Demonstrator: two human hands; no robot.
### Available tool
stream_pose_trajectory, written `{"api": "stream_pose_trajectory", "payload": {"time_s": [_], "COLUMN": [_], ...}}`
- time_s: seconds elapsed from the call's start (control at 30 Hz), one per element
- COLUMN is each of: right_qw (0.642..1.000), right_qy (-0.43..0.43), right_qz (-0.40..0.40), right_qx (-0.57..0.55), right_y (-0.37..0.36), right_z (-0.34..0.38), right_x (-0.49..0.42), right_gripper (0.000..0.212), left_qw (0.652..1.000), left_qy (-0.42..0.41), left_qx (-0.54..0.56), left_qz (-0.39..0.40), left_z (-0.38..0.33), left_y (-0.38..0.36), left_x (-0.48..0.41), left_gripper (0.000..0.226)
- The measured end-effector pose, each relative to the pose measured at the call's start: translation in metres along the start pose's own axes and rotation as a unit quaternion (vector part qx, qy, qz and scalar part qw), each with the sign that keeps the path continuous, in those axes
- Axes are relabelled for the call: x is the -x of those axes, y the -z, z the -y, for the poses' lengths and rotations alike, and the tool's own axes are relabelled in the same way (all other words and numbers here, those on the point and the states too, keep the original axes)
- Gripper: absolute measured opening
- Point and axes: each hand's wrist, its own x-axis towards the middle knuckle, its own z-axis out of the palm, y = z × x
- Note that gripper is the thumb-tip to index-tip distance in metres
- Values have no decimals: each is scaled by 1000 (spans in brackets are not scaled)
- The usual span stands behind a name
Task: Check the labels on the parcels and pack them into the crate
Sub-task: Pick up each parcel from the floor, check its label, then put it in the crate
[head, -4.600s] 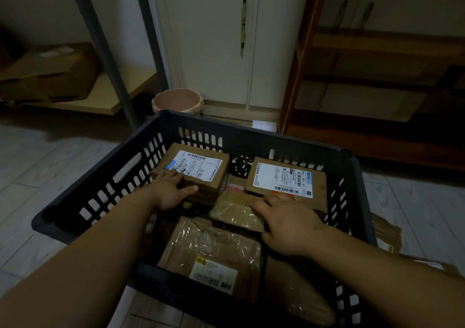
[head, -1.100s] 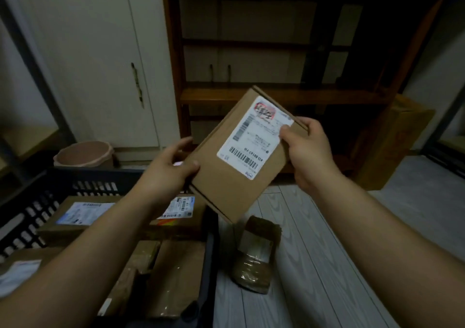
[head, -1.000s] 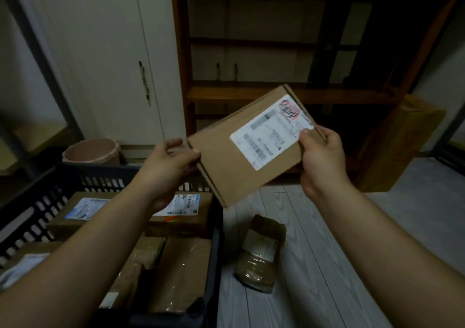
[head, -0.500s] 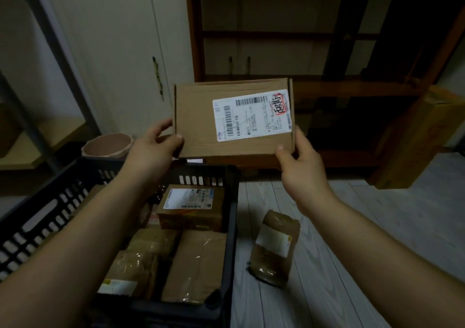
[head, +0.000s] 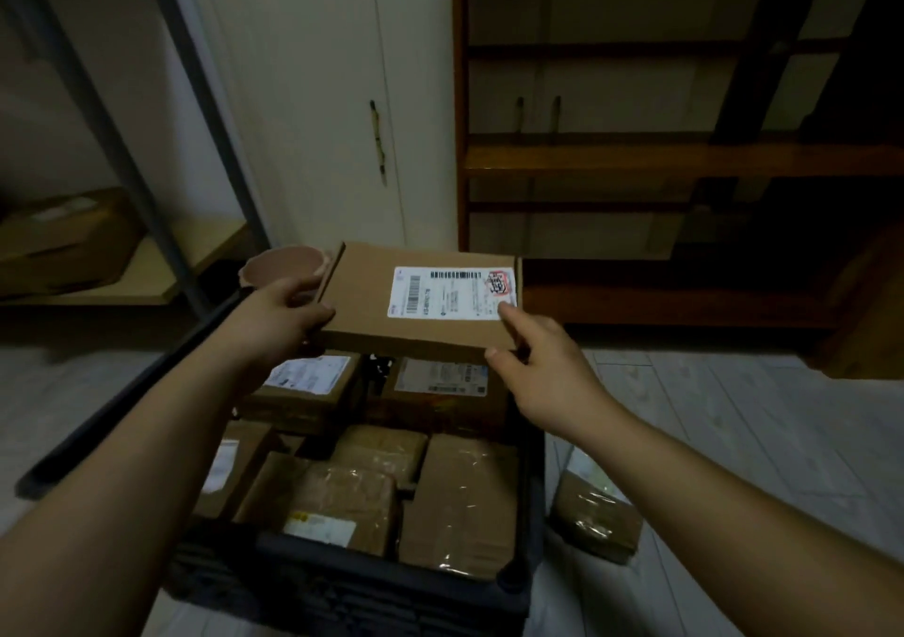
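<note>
The flat cardboard parcel (head: 420, 308) was held level above the far end of the dark crate (head: 534, 489), clear of the parcels beneath it. Its white label (head: 452, 292) faced upward, with barcodes and a red mark at the right corner; the print was too small to read.

The left hand (head: 279, 316) gripped the parcel's left edge, thumb on top and fingers (head: 305, 294) curled round the side. The right hand (head: 543, 367) pinched the near right corner, index finger on the top face at the label's edge, thumb against the front side.

Inside the crate, two labelled boxes (head: 303, 387) lay side by side at the far end. Plastic-wrapped parcels (head: 342, 504) filled the near end.

One wrapped parcel (head: 594, 521) lay on the floor (head: 734, 416), just beside the crate's right wall. A pink bin (head: 283, 264) stood beyond the crate, before a white cabinet (head: 318, 123) and beside a wooden shelf unit (head: 636, 162).
</note>
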Motion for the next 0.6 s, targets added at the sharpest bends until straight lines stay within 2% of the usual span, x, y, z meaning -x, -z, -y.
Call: {"api": "stream_pose_trajectory", "payload": {"time_s": [0.2,0.47,0.53,0.6], "right_qw": [998,979,990,996], "right_qy": [-11,-28,-40,-88], "right_qz": [24,64,41,1], "right_qx": [58,190,131,-5], "right_y": [-33,-23,-20,-16], "right_z": [-2,-23,-24,-23], "right_x": [-10,0,-1,-7], "right_gripper": [58,64,61,59], "left_qw": [998,955,959,966], "left_qy": [22,98,107,127], "left_qx": [-52,-177,-174,-153], "left_qz": [41,217,198,162], "left_z": [29,55,60,63], "left_y": [21,7,-1,-5], "left_x": [-9,-14,-17,-20], "left_gripper": [55,107,107,100]}}
